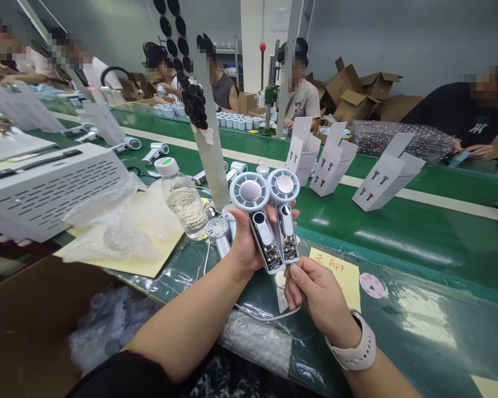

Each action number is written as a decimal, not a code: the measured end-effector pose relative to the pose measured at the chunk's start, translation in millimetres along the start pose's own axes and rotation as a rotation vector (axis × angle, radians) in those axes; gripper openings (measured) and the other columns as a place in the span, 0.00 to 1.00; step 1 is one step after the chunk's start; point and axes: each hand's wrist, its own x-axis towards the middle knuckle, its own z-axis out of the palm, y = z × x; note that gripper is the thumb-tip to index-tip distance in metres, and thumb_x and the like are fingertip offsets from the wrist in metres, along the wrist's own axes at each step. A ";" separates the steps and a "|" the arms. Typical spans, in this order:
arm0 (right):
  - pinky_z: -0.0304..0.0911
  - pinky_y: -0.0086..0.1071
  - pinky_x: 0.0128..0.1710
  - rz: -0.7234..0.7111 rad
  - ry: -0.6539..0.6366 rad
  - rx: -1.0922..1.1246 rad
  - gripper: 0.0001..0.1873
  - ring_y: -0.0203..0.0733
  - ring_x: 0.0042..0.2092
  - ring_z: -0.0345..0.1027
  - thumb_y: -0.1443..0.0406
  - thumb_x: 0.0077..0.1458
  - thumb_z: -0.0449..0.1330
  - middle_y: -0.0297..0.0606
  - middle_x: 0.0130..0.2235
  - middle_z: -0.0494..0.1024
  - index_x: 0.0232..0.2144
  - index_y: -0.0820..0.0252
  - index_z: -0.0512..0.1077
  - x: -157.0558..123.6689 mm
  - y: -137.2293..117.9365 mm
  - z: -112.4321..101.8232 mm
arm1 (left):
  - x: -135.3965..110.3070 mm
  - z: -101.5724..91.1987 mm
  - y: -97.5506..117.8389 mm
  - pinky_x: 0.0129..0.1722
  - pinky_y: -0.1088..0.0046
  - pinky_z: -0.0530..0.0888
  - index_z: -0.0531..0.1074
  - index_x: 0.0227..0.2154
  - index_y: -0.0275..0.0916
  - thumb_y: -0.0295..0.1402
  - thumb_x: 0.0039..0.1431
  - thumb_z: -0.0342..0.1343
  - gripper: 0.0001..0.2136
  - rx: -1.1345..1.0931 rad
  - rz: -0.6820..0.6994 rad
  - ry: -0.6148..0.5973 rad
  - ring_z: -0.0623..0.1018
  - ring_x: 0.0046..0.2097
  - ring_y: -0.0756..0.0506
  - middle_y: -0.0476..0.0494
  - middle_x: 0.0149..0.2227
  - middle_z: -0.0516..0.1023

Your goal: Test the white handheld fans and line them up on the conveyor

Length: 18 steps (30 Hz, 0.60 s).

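Note:
My left hand point(247, 243) is closed around two light-blue handheld fans, held side by side with their heads up. The left fan point(249, 190) and the right fan point(284, 185) both have a round ringed head, and circuit boards with small lit spots show in their handles. At the bottom end of the right fan, my right hand point(315, 290) pinches the end of a white cable point(269, 319); its plug is hidden by my fingers. Behind my left hand more fans point(218, 229) lie on the green table, beside a clear bottle point(185, 196) of liquid.
Open white boxes point(384, 179) stand on the green conveyor point(452, 199) beyond. A grey post point(211, 143) rises behind the fans. At left are a white slotted case point(53, 188) and plastic bags point(124, 221). A yellow note point(336, 271) lies near my right hand. Co-workers sit across.

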 end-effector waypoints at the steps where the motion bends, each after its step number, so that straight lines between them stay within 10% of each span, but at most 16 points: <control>1: 0.60 0.28 0.19 0.001 0.004 0.005 0.24 0.34 0.17 0.63 0.45 0.53 0.67 0.24 0.14 0.65 0.24 0.58 0.69 0.2 0.3 -0.3 | -0.1 -0.1 -1.1 0.39 0.64 0.78 0.66 0.22 0.39 0.73 0.38 0.58 0.35 0.007 0.004 0.000 0.80 0.51 0.34 0.39 0.44 0.81; 9: 0.62 0.30 0.24 -0.029 0.118 -0.010 0.26 0.35 0.20 0.64 0.42 0.57 0.62 0.26 0.16 0.67 0.24 0.56 0.65 2.2 9.5 5.2 | -0.4 -4.1 -10.2 0.38 0.64 0.78 0.69 0.23 0.39 0.73 0.37 0.58 0.35 0.064 0.049 -0.025 0.79 0.50 0.35 0.38 0.43 0.80; 18: 0.63 0.45 0.52 -0.368 0.311 -0.458 0.20 0.51 0.50 0.68 0.49 0.62 0.58 0.44 0.46 0.76 0.26 0.55 0.71 1.6 -0.6 -15.7 | 0.8 -4.5 -0.6 0.48 0.58 0.78 0.75 0.31 0.41 0.62 0.50 0.60 0.26 0.008 0.023 -0.001 0.79 0.53 0.34 0.40 0.42 0.82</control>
